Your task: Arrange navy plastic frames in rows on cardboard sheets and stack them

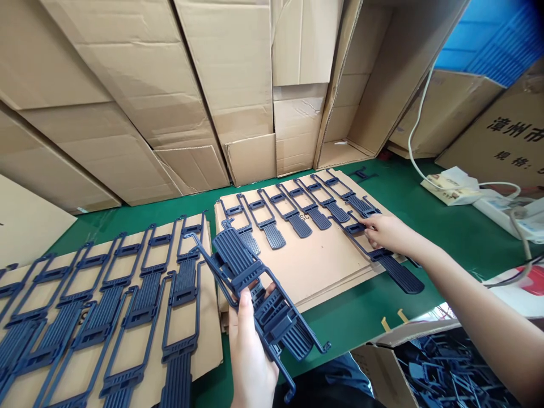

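Note:
My left hand [250,351] is wrapped round a small stack of dark blue plastic frame pieces [276,317], each with a ribbed paddle and hooked ends. They are tilted above the table's front edge. My right hand [389,233] is closed at the crossbar of another dark blue frame piece [357,229], its fingertips pinching there. That piece lies at the right edge of a cardboard sheet [327,266], with its ribbed paddle reaching past the edge. A row of similar frame pieces [276,207] lies along the sheet's far side.
At left, a second cardboard sheet [208,317] bears two rows of frame pieces. Cardboard boxes [238,79] wall the back of the green table [178,204]. A loose blue piece [361,173], a white cable [414,130] and a power strip [510,212] lie right. Below stands a box of blue parts [450,368].

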The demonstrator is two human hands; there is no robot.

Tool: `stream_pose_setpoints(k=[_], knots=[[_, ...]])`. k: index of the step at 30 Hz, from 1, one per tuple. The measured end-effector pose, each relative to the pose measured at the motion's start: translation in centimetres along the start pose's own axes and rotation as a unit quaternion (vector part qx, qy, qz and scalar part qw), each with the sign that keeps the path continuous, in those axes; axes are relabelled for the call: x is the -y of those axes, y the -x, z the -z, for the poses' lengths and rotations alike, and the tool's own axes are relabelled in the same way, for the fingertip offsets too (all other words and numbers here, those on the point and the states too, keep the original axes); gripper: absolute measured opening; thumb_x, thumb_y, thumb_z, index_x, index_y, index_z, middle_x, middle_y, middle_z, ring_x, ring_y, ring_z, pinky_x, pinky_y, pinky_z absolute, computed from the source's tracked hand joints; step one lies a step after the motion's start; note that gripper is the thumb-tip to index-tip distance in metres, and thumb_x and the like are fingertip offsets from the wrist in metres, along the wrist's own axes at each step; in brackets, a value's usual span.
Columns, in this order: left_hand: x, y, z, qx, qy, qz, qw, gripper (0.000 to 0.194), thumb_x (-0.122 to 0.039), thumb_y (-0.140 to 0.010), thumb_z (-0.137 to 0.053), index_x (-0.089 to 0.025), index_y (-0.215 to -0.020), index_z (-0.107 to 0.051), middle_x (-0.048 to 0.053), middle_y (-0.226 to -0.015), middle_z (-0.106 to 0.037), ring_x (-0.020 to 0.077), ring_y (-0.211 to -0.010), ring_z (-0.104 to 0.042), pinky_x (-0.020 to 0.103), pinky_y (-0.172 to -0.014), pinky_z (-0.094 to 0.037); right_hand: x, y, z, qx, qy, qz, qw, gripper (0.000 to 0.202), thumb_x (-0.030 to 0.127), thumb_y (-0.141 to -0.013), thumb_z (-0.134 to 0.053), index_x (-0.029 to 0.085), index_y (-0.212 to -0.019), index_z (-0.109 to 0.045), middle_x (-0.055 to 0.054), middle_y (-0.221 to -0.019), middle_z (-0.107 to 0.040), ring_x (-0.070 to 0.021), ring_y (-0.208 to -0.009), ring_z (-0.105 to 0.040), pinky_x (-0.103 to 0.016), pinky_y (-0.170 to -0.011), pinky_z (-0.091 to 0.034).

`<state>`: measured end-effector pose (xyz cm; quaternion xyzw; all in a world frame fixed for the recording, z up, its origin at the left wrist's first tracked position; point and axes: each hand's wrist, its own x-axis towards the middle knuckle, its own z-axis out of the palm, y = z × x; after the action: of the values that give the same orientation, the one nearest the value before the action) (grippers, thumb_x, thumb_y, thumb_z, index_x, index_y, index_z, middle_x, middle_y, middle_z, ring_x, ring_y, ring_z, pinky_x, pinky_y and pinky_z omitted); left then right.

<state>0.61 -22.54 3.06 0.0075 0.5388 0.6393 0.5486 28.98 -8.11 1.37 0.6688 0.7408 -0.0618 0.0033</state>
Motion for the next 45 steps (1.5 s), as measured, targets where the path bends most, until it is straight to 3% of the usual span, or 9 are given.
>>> stream_pose_setpoints(k=[5, 12, 17, 23, 28, 31, 35, 41, 45], knots=[[0.2, 0.4, -0.6, -0.006, -0.015, -0.001, 1.0, 0.039, -0.045, -0.08, -0.057, -0.027, -0.115, -0.057, 0.004, -0.116, -0.062, 0.0199, -0.094, -0.064, 0.034, -0.087, -0.05, 0.6, -0.6, -0.5, -0.033, 0.069, 0.02, 0.997, 0.043, 0.009, -0.081, -0.034, 0.006, -0.115, -0.061, -0.015, -0.101, -0.062, -0.0233, -0.095, -0.058, -0.03, -0.084, -0.043], [0.5, 0.4, -0.1, -0.021, -0.033, 0.042, 0.998, 0.047, -0.05, -0.076, -0.06, -0.031, -0.118, -0.054, 0.003, -0.119, -0.059, 0.0207, -0.097, -0.062, 0.034, -0.086, -0.05, 0.7, -1.4, -1.0, -0.023, 0.1, 0.005, 0.995, 0.041, 0.01, -0.082, -0.034, 0.006, -0.114, -0.06, -0.017, -0.096, -0.063, -0.025, -0.089, -0.06, -0.033, -0.079, -0.044], [0.1, 0.5, -0.5, -0.002, 0.0, 0.024, 1.0, 0.039, -0.043, -0.081, -0.057, -0.028, -0.117, -0.055, 0.004, -0.115, -0.062, 0.0183, -0.091, -0.064, 0.032, -0.086, -0.05, 1.0, -2.1, -1.0, -0.019, 0.101, -0.011, 0.995, 0.04, 0.012, -0.081, -0.037, 0.007, -0.114, -0.059, -0.018, -0.1, -0.062, -0.0247, -0.092, -0.061, -0.033, -0.081, -0.044], [0.3, 0.9, -1.3, -0.043, -0.01, 0.002, 0.999, 0.027, -0.037, -0.082, -0.057, -0.029, -0.107, -0.06, 0.0, -0.098, -0.068, 0.0146, -0.088, -0.065, 0.028, -0.086, -0.05, 1.3, -2.5, -0.8, -0.023, 0.1, -0.04, 0.994, 0.04, 0.016, -0.081, -0.037, 0.01, -0.115, -0.058, -0.016, -0.1, -0.063, -0.0256, -0.094, -0.06, -0.033, -0.078, -0.044], [0.9, 0.7, -1.9, 0.005, -0.001, -0.028, 1.0, 0.026, -0.038, -0.08, -0.06, -0.027, -0.103, -0.06, 0.0, -0.092, -0.069, 0.0163, -0.087, -0.065, 0.032, -0.088, -0.049, 3.3, 0.3, 1.3, -0.066, 0.097, -0.07, 0.991, 0.037, 0.022, -0.085, -0.035, 0.013, -0.111, -0.061, -0.015, -0.099, -0.063, -0.0284, -0.091, -0.06, -0.035, -0.07, -0.045], [1.2, 0.8, -2.2, 0.034, 0.009, -0.025, 0.999, 0.023, -0.037, -0.081, -0.058, -0.026, -0.102, -0.06, 0.002, -0.095, -0.068, 0.0187, -0.098, -0.063, 0.033, -0.091, -0.047, 6.2, 4.3, 2.8, -0.145, -0.031, -0.004, 0.989, 0.037, 0.03, -0.086, -0.039, 0.02, -0.115, -0.061, -0.009, -0.102, -0.063, -0.0232, -0.088, -0.059, -0.031, -0.07, -0.045], [1.3, 1.0, -1.7, 0.056, -0.017, -0.034, 0.998, 0.023, -0.037, -0.078, -0.063, -0.023, -0.095, -0.063, 0.002, -0.104, -0.067, 0.019, -0.109, -0.057, 0.03, -0.094, -0.044, 10.6, 8.1, 2.4, -0.126, -0.324, 0.092, 0.933, 0.035, 0.04, -0.087, -0.044, 0.022, -0.112, -0.061, -0.003, -0.076, -0.06, -0.0114, -0.059, -0.05, -0.023, -0.056, -0.042], [1.9, 1.9, -0.2, 0.213, -0.057, 0.094, 0.971, 0.04, -0.038, -0.064, -0.076, -0.019, -0.097, -0.062, 0.007, -0.094, -0.068, 0.0246, -0.088, -0.065, 0.039, -0.081, -0.051, 13.1, 7.1, 0.1, -0.087, -0.578, 0.035, 0.81, 0.043, 0.055, -0.083, -0.048, 0.018, -0.104, -0.055, 0.001, -0.07, -0.048, -0.0074, -0.052, -0.039, -0.019, -0.047, -0.033], [2.9, 2.4, 0.5, 0.24, -0.095, 0.078, 0.963, 0.035, -0.036, -0.059, -0.079, -0.018, -0.083, -0.062, 0.007, -0.086, -0.068, 0.0219, -0.08, -0.065, 0.034, -0.074, -0.05, 13.0, 6.4, 0.2, -0.069, -0.57, 0.019, 0.818, 0.045, 0.059, -0.073, -0.059, 0.017, -0.072, -0.044, 0.004, -0.06, -0.04, -0.007, -0.053, -0.036, -0.019, -0.048, -0.029]])
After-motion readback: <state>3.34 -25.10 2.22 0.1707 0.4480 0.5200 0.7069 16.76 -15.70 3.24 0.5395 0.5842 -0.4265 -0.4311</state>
